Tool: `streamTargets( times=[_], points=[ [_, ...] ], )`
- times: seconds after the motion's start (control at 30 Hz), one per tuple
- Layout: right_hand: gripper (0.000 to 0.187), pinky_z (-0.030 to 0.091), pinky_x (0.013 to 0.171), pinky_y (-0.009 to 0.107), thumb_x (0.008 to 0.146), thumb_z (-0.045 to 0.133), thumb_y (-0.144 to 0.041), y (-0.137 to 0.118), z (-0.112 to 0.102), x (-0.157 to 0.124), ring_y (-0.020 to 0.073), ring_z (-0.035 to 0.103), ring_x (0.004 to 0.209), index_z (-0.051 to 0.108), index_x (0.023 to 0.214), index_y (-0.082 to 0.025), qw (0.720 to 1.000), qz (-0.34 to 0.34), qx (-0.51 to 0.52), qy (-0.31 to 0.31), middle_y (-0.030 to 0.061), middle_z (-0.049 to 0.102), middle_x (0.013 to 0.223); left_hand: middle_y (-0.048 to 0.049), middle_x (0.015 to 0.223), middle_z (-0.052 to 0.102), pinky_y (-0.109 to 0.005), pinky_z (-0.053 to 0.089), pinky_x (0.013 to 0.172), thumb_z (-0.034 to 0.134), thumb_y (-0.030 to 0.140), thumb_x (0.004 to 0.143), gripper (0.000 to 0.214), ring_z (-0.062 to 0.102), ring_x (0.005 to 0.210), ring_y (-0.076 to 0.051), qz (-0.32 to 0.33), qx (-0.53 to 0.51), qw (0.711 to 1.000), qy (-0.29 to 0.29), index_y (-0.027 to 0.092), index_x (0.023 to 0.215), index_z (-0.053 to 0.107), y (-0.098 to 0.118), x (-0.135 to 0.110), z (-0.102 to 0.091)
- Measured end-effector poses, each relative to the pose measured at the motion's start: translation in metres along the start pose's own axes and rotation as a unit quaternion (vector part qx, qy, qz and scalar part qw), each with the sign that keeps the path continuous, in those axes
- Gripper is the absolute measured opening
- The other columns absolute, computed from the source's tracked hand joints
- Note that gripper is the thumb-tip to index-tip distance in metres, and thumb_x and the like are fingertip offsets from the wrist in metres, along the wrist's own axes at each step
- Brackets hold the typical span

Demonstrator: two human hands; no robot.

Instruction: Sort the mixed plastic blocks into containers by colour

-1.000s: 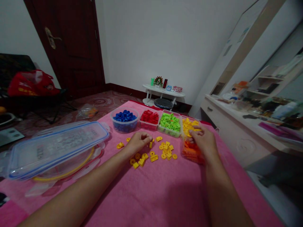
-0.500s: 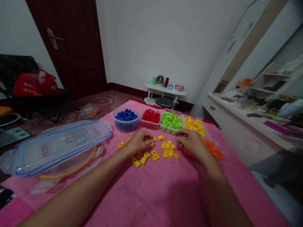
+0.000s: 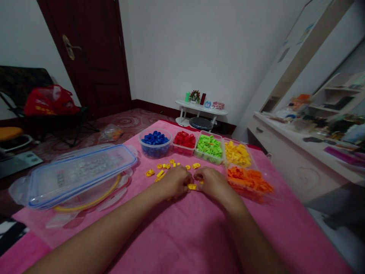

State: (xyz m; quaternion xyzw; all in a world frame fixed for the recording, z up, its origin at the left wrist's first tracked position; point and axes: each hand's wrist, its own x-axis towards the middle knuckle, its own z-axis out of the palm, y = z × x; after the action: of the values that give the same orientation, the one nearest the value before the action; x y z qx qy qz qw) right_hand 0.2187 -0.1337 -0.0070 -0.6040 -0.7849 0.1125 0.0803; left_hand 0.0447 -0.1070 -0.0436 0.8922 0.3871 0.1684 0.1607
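My left hand (image 3: 177, 180) and my right hand (image 3: 211, 182) are close together over the pink cloth. Between their thumbs shows a yellow building brick (image 3: 192, 187), touched from both sides. My left fingers are curled in, and what they hold is hidden. On the right, my fingers bend round yellow bricks that show only in part. Beyond and left of my left hand lie several loose yellow pieces, among them a round one (image 3: 149, 172) and a long brick (image 3: 160, 174). More of them are covered by my hands.
Along the far side stand tubs of blue bricks (image 3: 154, 139), red bricks (image 3: 184, 140), green bricks (image 3: 210, 147) and yellow bricks (image 3: 236, 153). A tub of orange bricks (image 3: 251, 180) is beside my right forearm. Stacked clear lids (image 3: 80, 173) lie left on the pink cloth (image 3: 176, 232).
Both hands have come together at the middle, my right hand moving left from beside the orange tub. The loose yellow pieces there are now mostly under my hands. The view has shifted slightly.
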Motion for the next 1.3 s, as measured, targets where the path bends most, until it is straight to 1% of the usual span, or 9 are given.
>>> streamTargets(
  times=[0.3, 0.5, 0.6, 0.73, 0.87, 0.97, 1.07, 1.2, 1.3],
  points=[
    [0.017, 0.039, 0.074, 0.027, 0.079, 0.058, -0.021, -0.054, 0.021, -0.006, 0.0185, 0.058, 0.089, 0.062, 0.096, -0.021, 0.994, -0.044, 0.07, 0.077, 0.0052, 0.065, 0.1, -0.0025, 0.067, 0.069, -0.021, 0.035, 0.052, 0.064, 0.017, 0.059, 0.023, 0.057, 0.058, -0.013, -0.117, -0.047, 0.992, 0.004, 0.017, 0.079, 0.075, -0.04, 0.0, -0.047],
    [0.042, 0.031, 0.102, 0.038, 0.079, 0.066, -0.042, -0.087, 0.044, -0.018, 0.023, 0.043, 0.118, 0.058, 0.117, -0.026, 0.963, -0.259, 0.05, 0.051, 0.0047, 0.055, 0.123, -0.0022, 0.068, 0.07, -0.021, 0.036, 0.056, 0.06, 0.01, 0.058, 0.028, 0.059, 0.061, -0.014, -0.193, -0.01, 0.981, 0.031, 0.02, 0.078, 0.076, -0.058, -0.006, -0.061],
    [0.037, 0.025, 0.106, 0.042, 0.084, 0.06, -0.042, -0.081, 0.055, -0.015, 0.0236, 0.038, 0.124, 0.059, 0.117, -0.026, 0.957, -0.287, 0.033, 0.036, 0.0053, 0.053, 0.127, -0.0029, 0.071, 0.07, -0.021, 0.036, 0.055, 0.061, 0.011, 0.058, 0.028, 0.059, 0.063, -0.015, -0.195, 0.013, 0.98, 0.04, 0.019, 0.081, 0.075, -0.065, -0.006, -0.056],
    [0.02, 0.034, 0.099, 0.035, 0.085, 0.056, -0.018, -0.06, 0.054, -0.004, 0.0187, 0.047, 0.114, 0.066, 0.102, -0.023, 0.962, -0.261, 0.051, 0.057, 0.0041, 0.061, 0.116, -0.0019, 0.072, 0.069, -0.02, 0.038, 0.054, 0.056, 0.012, 0.063, 0.025, 0.059, 0.062, -0.013, -0.157, -0.048, 0.986, 0.025, 0.016, 0.082, 0.073, -0.077, -0.002, -0.034],
    [0.016, 0.042, 0.085, 0.028, 0.082, 0.055, -0.014, -0.034, 0.034, 0.005, 0.0157, 0.058, 0.092, 0.069, 0.082, -0.021, 0.967, -0.216, 0.117, 0.067, 0.0016, 0.068, 0.092, -0.003, 0.081, 0.069, -0.02, 0.044, 0.061, 0.054, 0.011, 0.064, 0.029, 0.06, 0.068, -0.013, -0.1, -0.132, 0.982, 0.091, 0.013, 0.086, 0.072, -0.076, 0.003, -0.009],
    [0.019, 0.043, 0.086, 0.029, 0.082, 0.052, -0.016, -0.011, 0.019, 0.011, 0.017, 0.06, 0.093, 0.07, 0.089, -0.02, 0.976, -0.132, 0.127, 0.121, 0.0041, 0.068, 0.097, -0.0058, 0.091, 0.069, -0.021, 0.047, 0.066, 0.047, 0.006, 0.063, 0.04, 0.062, 0.075, -0.014, -0.049, -0.251, 0.963, 0.088, 0.012, 0.094, 0.07, -0.06, 0.005, 0.001],
    [0.034, 0.037, 0.099, 0.036, 0.083, 0.053, -0.019, 0.01, 0.017, 0.013, 0.0246, 0.051, 0.116, 0.064, 0.115, -0.014, 0.984, -0.012, 0.06, 0.165, 0.014, 0.057, 0.125, -0.0078, 0.097, 0.069, -0.023, 0.049, 0.068, 0.046, 0.005, 0.063, 0.042, 0.064, 0.079, -0.016, -0.015, -0.339, 0.939, 0.055, 0.012, 0.097, 0.07, -0.041, 0.006, 0.003],
    [0.045, 0.037, 0.1, 0.04, 0.086, 0.049, -0.02, 0.02, 0.025, 0.01, 0.0295, 0.052, 0.118, 0.054, 0.128, -0.005, 0.993, 0.086, 0.018, 0.083, 0.0228, 0.055, 0.126, -0.0092, 0.097, 0.071, -0.028, 0.049, 0.076, 0.053, 0.017, 0.076, 0.028, 0.065, 0.086, -0.019, -0.013, -0.374, 0.922, 0.104, 0.013, 0.097, 0.071, -0.034, 0.006, -0.002],
    [0.038, 0.039, 0.099, 0.036, 0.085, 0.045, -0.014, 0.012, 0.023, 0.008, 0.0248, 0.057, 0.113, 0.062, 0.118, -0.008, 0.994, 0.053, 0.079, 0.056, 0.0176, 0.063, 0.117, -0.0088, 0.089, 0.072, -0.029, 0.048, 0.075, 0.051, 0.03, 0.084, 0.027, 0.065, 0.082, -0.02, -0.072, -0.298, 0.931, 0.198, 0.014, 0.089, 0.072, -0.045, 0.004, -0.007]
  ],
)
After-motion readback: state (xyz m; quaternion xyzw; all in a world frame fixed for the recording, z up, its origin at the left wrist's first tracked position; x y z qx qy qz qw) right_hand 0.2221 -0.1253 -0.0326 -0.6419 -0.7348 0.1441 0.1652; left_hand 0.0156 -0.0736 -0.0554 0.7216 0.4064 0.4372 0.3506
